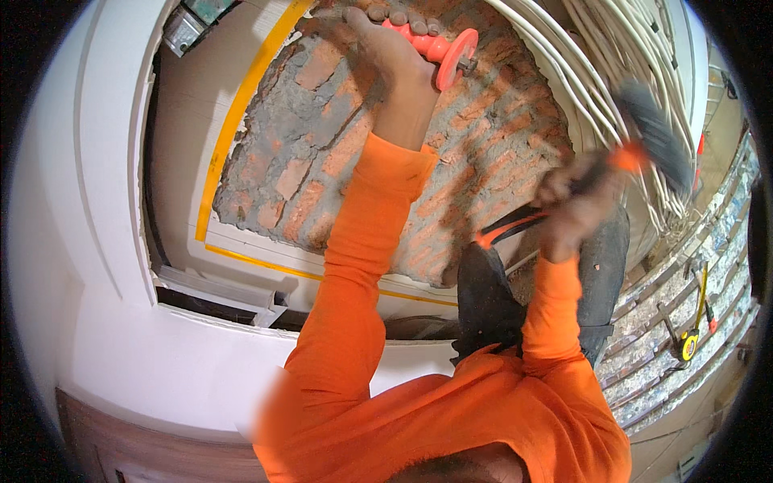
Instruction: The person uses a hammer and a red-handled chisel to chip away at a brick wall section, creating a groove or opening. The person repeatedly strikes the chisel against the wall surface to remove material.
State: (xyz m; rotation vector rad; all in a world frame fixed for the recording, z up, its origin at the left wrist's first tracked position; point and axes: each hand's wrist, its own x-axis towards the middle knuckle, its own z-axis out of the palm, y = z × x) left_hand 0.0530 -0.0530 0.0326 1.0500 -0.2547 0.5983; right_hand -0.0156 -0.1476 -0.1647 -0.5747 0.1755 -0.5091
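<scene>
Orange sleeves cover both of the person's forearms, which rise from the lower edge toward a patch of bare brick wall where the plaster has been stripped away. The left hand is raised to the upper edge of that patch, its fingers clenched around the red-orange grip of a chisel, whose round hand guard sits just beside the hand on its right. The chisel's tip is hidden, so whether it touches the brick cannot be told. The right hand is lower, at the right edge of the brick patch, its fingers closed around the black and orange handle of a hammer; the hammer's dark head is blurred and lies in front of a bundle of white cables running down the wall. A yellow strip borders the brick on its left and lower sides. To the far right, on a speckled scaffold platform, lies a yellow tape measure, well apart from both hands.
</scene>
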